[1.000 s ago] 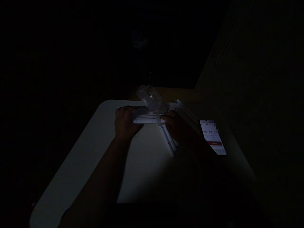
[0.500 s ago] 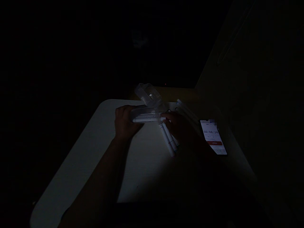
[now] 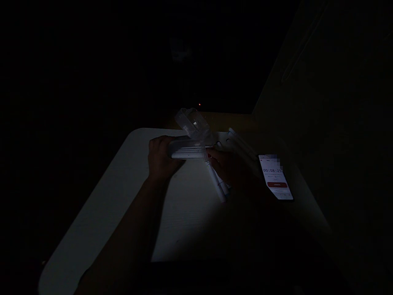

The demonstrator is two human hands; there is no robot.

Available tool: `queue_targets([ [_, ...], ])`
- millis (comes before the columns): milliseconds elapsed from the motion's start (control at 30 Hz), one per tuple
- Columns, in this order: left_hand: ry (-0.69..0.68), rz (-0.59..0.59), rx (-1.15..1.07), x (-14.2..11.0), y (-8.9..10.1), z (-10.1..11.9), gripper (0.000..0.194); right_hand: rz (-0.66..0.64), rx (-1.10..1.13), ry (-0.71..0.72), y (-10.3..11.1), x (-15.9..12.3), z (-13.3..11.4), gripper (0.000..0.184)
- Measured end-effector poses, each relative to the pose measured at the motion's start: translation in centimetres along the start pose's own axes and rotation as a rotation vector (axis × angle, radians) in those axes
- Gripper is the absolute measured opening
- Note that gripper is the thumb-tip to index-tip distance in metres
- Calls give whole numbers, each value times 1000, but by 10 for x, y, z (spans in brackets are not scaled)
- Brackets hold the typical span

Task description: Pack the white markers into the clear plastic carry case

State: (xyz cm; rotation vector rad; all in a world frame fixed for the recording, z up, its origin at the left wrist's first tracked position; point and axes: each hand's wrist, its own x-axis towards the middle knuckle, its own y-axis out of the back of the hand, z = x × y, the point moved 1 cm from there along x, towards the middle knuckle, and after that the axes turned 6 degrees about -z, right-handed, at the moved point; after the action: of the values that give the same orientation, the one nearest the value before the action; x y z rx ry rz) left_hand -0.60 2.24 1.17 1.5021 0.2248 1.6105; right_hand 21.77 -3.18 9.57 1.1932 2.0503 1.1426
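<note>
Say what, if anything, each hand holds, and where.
The left hand grips the case by its left end; whether the right hand holds anything cannot be told.

Left fingers (image 3: 157,144) around a clear case (image 3: 184,144) of white pens (image 3: 188,155), lit phone (image 3: 278,178) rightward.

On a pale table (image 3: 123,184), toward the right, a phone (image 3: 275,175) is laid face up, 00:08:25 displayed above a red bar (image 3: 277,184). Beyond the far edge a tiny red light (image 3: 199,104) is seen; against the dark wall (image 3: 337,123), a cord-like loop (image 3: 284,79) is dimly discerned.
</note>
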Motion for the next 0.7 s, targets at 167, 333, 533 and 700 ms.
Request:
queue_targets([
  [167,18,-7,9,0,1,0,52,-21,-22,2,1,-2,0,41],
  [333,8,-12,2,0,0,0,52,-28,-32,14,2,-2,1,41],
  [533,-9,15,-2,0,-1,0,50,-33,-54,0,2,-1,-1,42],
  [700,-33,54,0,0,1,1,55,-37,-16,-46,14,-5,3,42],
])
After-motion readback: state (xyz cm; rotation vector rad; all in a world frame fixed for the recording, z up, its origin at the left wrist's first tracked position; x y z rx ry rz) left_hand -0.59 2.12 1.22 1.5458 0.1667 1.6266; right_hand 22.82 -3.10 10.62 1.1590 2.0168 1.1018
